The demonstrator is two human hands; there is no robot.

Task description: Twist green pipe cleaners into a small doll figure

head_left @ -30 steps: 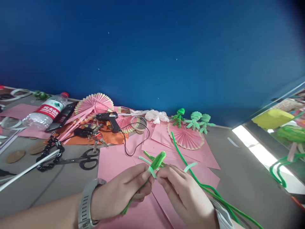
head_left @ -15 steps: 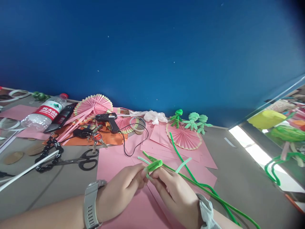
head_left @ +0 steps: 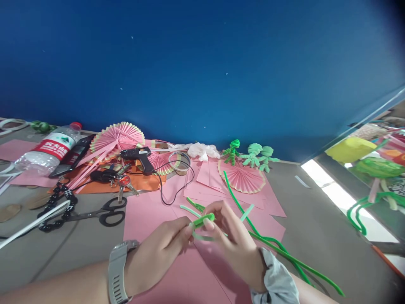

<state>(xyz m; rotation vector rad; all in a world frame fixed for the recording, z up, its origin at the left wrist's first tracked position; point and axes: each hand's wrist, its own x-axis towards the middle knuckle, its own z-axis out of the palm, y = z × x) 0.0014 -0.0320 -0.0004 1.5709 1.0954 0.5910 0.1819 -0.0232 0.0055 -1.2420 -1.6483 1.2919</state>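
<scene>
Between my hands is a short, folded piece of bright green pipe cleaner (head_left: 200, 221). My left hand (head_left: 160, 253), with a grey watch at the wrist, pinches its left end between thumb and finger. At its right end, the thumb of my right hand (head_left: 236, 249) presses on the tip, with the index finger bent behind. A pale green pipe cleaner strip (head_left: 204, 237) curves just below, passing toward my right fingers; which hand grips it is unclear. Long green pipe cleaners (head_left: 294, 257) lie beside my right hand on pink paper (head_left: 148, 219).
Scissors (head_left: 112, 217), a beaded string (head_left: 47, 226), keys (head_left: 125, 181) and a glue gun (head_left: 144, 158) with its cord lie left. Behind are pink paper fans (head_left: 243, 179), green pipe-cleaner figures (head_left: 253, 153) and a plastic bottle (head_left: 52, 147). A blue panel (head_left: 190, 76) rises at the back.
My right thumb and index finger have risen onto the right end of the green pipe cleaner, which sits slightly lower. The pale strip shows more below it. The view has shifted slightly.
</scene>
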